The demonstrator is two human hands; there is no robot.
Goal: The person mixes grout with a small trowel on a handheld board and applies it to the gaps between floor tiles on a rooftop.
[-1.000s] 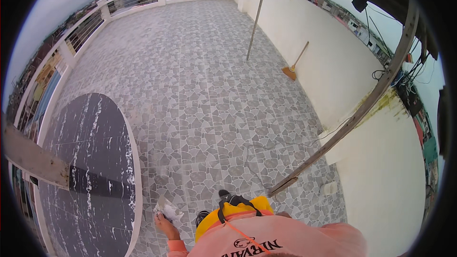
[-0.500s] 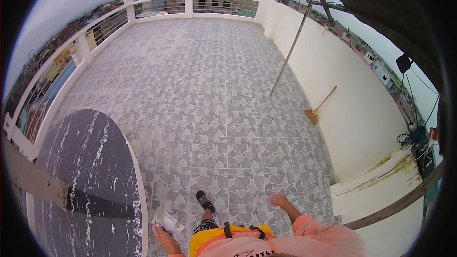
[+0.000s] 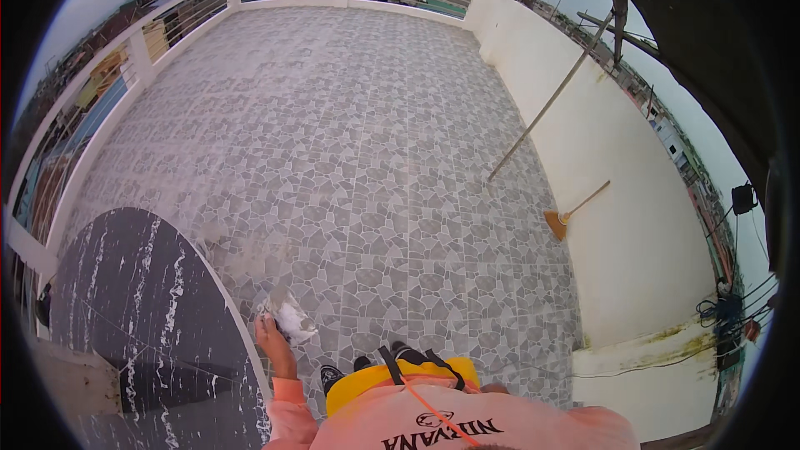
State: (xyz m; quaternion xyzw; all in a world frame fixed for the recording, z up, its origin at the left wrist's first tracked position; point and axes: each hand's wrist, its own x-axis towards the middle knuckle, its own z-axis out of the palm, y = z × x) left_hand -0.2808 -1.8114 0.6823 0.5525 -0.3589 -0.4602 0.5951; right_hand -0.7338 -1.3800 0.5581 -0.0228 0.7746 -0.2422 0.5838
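Note:
My left hand (image 3: 273, 340) is closed on the edge of what looks like a clear plastic bag (image 3: 292, 318) with something white in it. It is held out over the tiled floor, just right of the dark round tabletop (image 3: 158, 283). What the white stuff is, I cannot make out. Only a small part of my right hand (image 3: 496, 388) shows, low beside the yellow bag (image 3: 358, 390) at my waist; its fingers are hidden.
Grey stone-patterned tiles (image 3: 375, 158) cover the terrace. A white railing (image 3: 137, 50) bounds the left and far sides, a white wall (image 3: 617, 125) the right. A broom (image 3: 557, 223) leans on that wall near a slanting pole (image 3: 546, 108). Cables (image 3: 723, 312) hang at far right.
My left hand has moved forward with the clear bag. My right hand has drawn back from over the floor to beside my waist. The view has tilted down and shifted.

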